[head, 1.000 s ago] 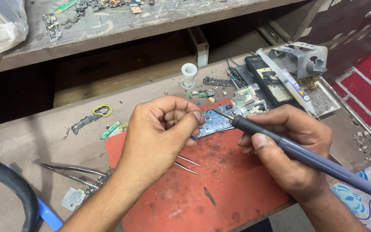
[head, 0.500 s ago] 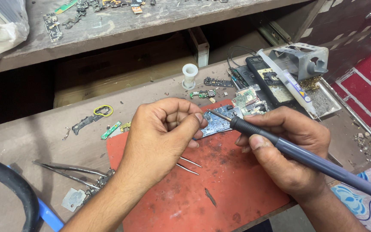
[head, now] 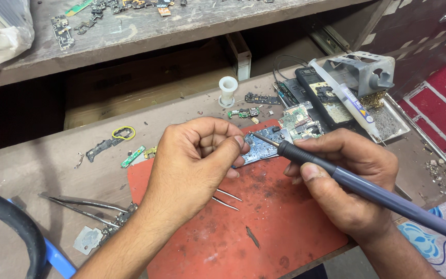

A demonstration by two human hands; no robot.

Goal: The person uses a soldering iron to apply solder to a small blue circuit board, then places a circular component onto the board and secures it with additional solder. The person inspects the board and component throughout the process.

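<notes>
My right hand (head: 349, 183) grips a soldering iron (head: 372, 191) with a dark grip and blue-grey handle, its thin tip pointing left onto a small blue circuit board (head: 261, 150). The board lies at the far edge of a red work mat (head: 264, 232). My left hand (head: 194, 165) is curled beside the board with fingertips pinched together next to the iron's tip. Whether something thin is held between those fingers cannot be told. Two metal tweezer tips (head: 228, 199) stick out from under my left hand onto the mat.
A metal iron stand with brass wool (head: 365, 77) sits on a tray at the right, with a white syringe (head: 344, 98) and a dark phone body (head: 318, 98) beside it. A white spool (head: 228, 90), loose board scraps (head: 249, 111), long tweezers (head: 81, 206) and a yellow ring (head: 124, 133) lie on the bench.
The iron's tip has edged slightly left along the board towards my left fingertips. Both hands otherwise stay in place.
</notes>
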